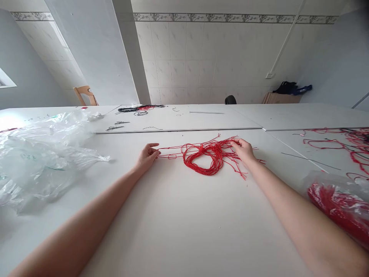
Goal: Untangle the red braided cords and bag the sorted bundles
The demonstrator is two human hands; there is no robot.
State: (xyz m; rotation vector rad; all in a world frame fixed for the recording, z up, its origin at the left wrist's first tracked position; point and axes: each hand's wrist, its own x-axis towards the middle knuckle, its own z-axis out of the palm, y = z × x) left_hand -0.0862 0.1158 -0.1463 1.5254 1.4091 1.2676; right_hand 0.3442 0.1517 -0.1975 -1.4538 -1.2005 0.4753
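Note:
A looped bundle of thin red cords lies on the white table in front of me. My left hand pinches the looped end of a red cord, which stretches from my fingers rightward to the bundle. Small knots and a little loop show along that stretch. At the bundle's right side, my right hand is closed with thumb and fingertips on the cord strands near their loose ends. Several frayed ends spread out below and beside that hand.
Crumpled clear plastic bags cover the table's left side. At the right are a plastic bag of red cords and loose red and black cords. Scissors and a black cord bundle lie on the farther table.

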